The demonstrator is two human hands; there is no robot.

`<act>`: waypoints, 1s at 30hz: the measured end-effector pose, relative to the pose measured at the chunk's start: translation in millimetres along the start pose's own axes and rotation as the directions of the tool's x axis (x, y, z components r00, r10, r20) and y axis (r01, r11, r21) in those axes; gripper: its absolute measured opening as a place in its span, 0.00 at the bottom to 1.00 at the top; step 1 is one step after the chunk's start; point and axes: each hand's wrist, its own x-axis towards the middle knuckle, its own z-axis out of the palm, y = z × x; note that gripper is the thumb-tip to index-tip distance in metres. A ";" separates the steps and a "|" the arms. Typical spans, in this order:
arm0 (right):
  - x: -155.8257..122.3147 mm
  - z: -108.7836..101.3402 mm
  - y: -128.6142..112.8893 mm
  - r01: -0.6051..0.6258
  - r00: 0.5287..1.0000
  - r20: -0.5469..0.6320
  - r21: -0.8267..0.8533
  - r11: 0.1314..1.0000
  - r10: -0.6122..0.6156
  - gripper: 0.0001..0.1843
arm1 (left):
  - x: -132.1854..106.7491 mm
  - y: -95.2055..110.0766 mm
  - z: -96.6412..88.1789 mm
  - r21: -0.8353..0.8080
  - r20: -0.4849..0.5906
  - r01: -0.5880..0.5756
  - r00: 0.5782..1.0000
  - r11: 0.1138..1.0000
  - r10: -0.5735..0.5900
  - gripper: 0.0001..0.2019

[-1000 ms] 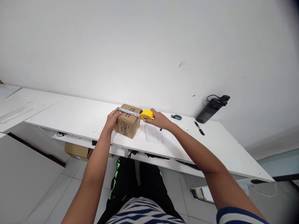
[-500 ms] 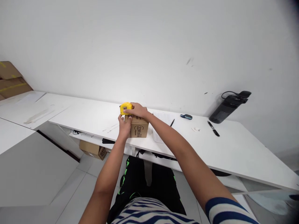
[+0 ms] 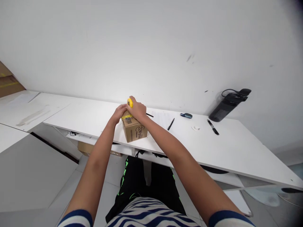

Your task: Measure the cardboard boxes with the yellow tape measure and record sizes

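Note:
A small cardboard box (image 3: 136,133) with dark print on its front stands on the white desk, turned at an angle. A yellow strip crosses its top; I cannot tell whether it is packing tape or a measuring blade. My right hand (image 3: 138,110) is closed around a yellow tape measure (image 3: 130,102) over the box's far top edge. At the far left corner of the box, my left hand (image 3: 119,113) has its fingers bent together beside the tape measure. What those fingertips pinch is hidden.
Right of the box lie a paper sheet (image 3: 162,119), a black pen (image 3: 170,124), a small dark blue object (image 3: 186,115), a white piece (image 3: 195,128) and a marker (image 3: 213,127). A black bottle (image 3: 228,105) leans against the wall. Larger cartons (image 3: 9,82) stand far left.
The box has turned, showing more of its left side. The tape measure has turned and moved slightly right and up in my right hand. My left hand has shifted from the box's near-left side to its far-left corner.

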 end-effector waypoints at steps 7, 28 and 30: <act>-37.8 -21.8 -3.5 0.051 0.998 0.054 -0.107 0.993 -0.045 0.29 | 7.8 -12.5 -1.2 -0.106 0.062 0.131 0.990 0.986 -0.125 0.16; -31.9 -16.0 -7.2 0.037 0.997 0.067 -0.026 0.999 -0.035 0.34 | 6.7 -19.0 0.6 -0.130 -0.002 0.111 0.994 0.985 -0.112 0.16; -8.0 -17.5 -4.8 0.044 0.997 0.069 0.012 0.999 -0.044 0.31 | 3.1 -17.6 -1.8 -0.164 -0.021 0.085 0.996 0.983 -0.089 0.17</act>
